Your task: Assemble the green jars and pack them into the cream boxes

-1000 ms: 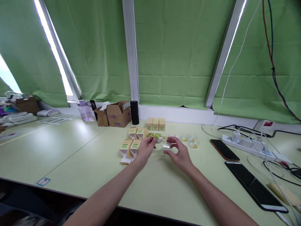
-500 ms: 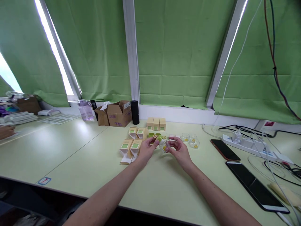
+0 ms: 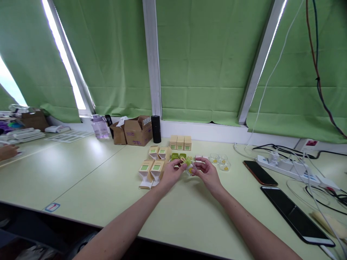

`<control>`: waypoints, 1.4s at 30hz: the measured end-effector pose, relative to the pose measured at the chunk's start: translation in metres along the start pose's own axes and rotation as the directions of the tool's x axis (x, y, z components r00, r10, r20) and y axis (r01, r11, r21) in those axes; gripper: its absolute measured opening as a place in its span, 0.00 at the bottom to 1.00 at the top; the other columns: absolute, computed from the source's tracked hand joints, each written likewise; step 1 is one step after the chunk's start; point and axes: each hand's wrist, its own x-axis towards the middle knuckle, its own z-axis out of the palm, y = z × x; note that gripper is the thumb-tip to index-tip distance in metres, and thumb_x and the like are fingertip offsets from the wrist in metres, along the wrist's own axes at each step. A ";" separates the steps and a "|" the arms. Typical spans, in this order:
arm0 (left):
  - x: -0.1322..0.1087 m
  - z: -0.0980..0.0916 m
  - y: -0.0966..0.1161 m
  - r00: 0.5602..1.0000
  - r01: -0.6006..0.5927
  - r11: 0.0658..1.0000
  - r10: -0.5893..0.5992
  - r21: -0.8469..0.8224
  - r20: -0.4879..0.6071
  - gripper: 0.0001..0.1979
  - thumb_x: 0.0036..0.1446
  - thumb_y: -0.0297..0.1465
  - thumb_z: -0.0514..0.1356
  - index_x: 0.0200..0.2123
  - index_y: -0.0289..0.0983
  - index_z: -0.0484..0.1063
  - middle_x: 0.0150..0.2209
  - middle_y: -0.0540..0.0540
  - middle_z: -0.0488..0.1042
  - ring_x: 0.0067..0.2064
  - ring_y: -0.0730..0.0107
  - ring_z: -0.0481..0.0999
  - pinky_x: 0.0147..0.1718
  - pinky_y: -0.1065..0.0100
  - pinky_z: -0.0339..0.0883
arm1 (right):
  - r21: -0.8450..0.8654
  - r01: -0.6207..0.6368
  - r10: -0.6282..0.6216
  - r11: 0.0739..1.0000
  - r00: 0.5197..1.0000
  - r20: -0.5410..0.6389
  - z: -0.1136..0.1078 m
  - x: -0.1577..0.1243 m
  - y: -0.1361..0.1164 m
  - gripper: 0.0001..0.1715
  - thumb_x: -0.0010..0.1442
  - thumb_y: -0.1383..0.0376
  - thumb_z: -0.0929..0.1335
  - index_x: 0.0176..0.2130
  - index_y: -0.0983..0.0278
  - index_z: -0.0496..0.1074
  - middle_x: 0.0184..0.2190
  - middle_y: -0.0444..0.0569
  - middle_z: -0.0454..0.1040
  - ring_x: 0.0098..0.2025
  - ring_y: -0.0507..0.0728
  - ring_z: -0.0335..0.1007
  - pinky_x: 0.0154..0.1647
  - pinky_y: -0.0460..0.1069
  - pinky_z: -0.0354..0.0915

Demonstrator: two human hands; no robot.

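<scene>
My left hand (image 3: 173, 172) pinches a small green piece with a pale yellow loop (image 3: 187, 161). My right hand (image 3: 208, 174) grips a small clear plastic container with a yellow spot (image 3: 190, 170). The green piece sits against the container's top; whether it is inside cannot be made out. Beyond my fingers lie more green pieces (image 3: 179, 155) and a few small white ones, partly hidden. Several clear containers (image 3: 222, 161) stand right of my right hand. Left of my left hand are open cardboard boxes with green labels (image 3: 145, 173).
Three closed small boxes (image 3: 180, 143) stand at the back beside a black cylinder (image 3: 155, 129) and a larger carton (image 3: 137, 130). Two phones (image 3: 296, 215) and a power strip (image 3: 290, 168) with cables lie on the right. Another person's hand (image 3: 8, 152) shows at the far left.
The green piece has come down against the clear container, both hands drawn slightly closer together. At the far left, the other person's hand has shifted slightly.
</scene>
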 end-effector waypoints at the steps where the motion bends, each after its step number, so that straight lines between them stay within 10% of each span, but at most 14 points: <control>1: 0.000 0.000 0.000 1.000 -0.004 1.000 0.004 0.014 0.006 0.26 0.55 0.52 0.66 0.44 0.36 0.81 0.45 0.41 0.83 0.44 0.58 0.81 0.42 0.64 0.74 | -0.002 0.001 -0.001 1.000 1.000 0.001 0.000 0.000 0.000 0.37 0.38 0.56 0.84 0.45 0.60 0.73 0.36 0.47 0.80 0.40 0.59 0.77 0.37 0.55 0.78; 42: -0.007 0.002 0.004 0.992 -0.115 0.987 0.108 0.114 0.068 0.24 0.57 0.40 0.69 0.54 0.40 0.70 0.55 0.38 0.75 0.55 0.56 0.75 0.47 0.61 0.71 | -0.015 0.053 -0.051 0.998 0.991 0.123 0.004 -0.011 -0.011 0.30 0.52 0.52 0.79 0.51 0.56 0.71 0.45 0.50 0.79 0.47 0.61 0.77 0.47 0.58 0.77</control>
